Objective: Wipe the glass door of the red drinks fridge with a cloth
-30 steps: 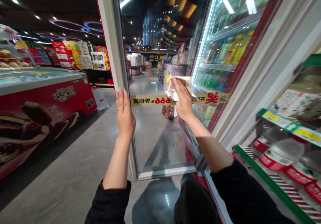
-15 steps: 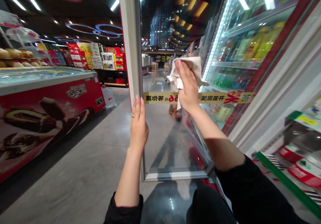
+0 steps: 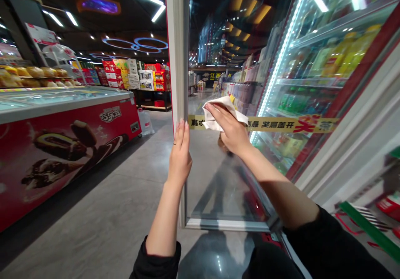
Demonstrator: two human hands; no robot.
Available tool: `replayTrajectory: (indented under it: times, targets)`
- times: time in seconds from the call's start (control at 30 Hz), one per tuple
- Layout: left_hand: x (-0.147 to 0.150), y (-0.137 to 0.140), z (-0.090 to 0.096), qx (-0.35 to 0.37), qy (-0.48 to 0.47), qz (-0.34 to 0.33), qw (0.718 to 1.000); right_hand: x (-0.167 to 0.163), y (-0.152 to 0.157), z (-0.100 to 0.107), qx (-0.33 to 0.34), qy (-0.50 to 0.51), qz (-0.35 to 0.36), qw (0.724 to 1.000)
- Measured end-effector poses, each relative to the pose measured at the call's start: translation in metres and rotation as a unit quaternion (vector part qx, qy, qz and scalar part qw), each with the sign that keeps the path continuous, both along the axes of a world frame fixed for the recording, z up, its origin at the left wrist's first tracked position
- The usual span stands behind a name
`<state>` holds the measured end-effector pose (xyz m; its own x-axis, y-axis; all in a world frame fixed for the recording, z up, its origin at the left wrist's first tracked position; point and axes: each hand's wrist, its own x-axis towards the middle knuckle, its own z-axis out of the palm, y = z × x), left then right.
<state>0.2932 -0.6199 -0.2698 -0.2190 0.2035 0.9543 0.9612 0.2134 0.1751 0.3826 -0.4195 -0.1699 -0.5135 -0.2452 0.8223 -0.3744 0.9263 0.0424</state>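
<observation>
My right hand [image 3: 233, 131] presses a white cloth [image 3: 226, 106] to the glass of an open door [image 3: 206, 179]. The cloth lies bunched beneath its fingers and covers part of the yellow strip [image 3: 278, 124], whose printed characters appear reversed. My left hand [image 3: 180, 154] rests on the pale door frame [image 3: 176, 62], its fingers straight, close together and pointing up. The left thumb is hidden from view.
To the right, a lit drinks cooler [image 3: 325, 79] holds bottles on shelves. A red ice-cream freezer [image 3: 71, 145] stands at left, with stacked boxes [image 3: 134, 77] behind it. A green-edged shelf [image 3: 368, 229] juts in at lower right.
My right hand has moved the cloth down and left across the glass onto the yellow strip. My left hand stays on the frame. The view has shifted slightly left.
</observation>
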Motion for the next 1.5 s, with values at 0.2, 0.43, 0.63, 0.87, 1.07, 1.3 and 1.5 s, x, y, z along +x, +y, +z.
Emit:
replayTrajectory:
  times: [0.2,0.43,0.63,0.87,1.07,1.3,1.5]
  targets:
    - [-0.005,-0.004,-0.005,0.012,0.036,-0.016,0.999,-0.036,-0.039,0.015,0.027,0.029,0.009,0.999]
    - [-0.012,-0.011,-0.015,-0.001,0.073,-0.019,0.997,-0.008,-0.003,-0.015,0.108,-0.024,0.040,0.993]
    - [-0.008,-0.009,-0.018,0.043,0.055,0.000,0.998,-0.026,-0.034,-0.002,0.025,0.025,0.011,0.999]
    - [-0.003,-0.009,-0.015,0.052,0.054,0.000,0.997,-0.020,-0.027,-0.034,0.087,-0.022,0.022,0.996]
    - [-0.002,-0.007,-0.021,0.036,0.054,0.018,0.998,-0.020,-0.033,-0.028,0.025,-0.009,0.013,1.000]
    - [0.007,-0.003,-0.030,0.042,0.020,0.013,0.999,-0.023,-0.035,-0.048,0.058,-0.031,0.033,0.997]
    - [0.006,-0.002,-0.033,0.041,0.017,0.025,0.999,-0.009,-0.008,-0.042,0.056,0.004,0.026,0.998]
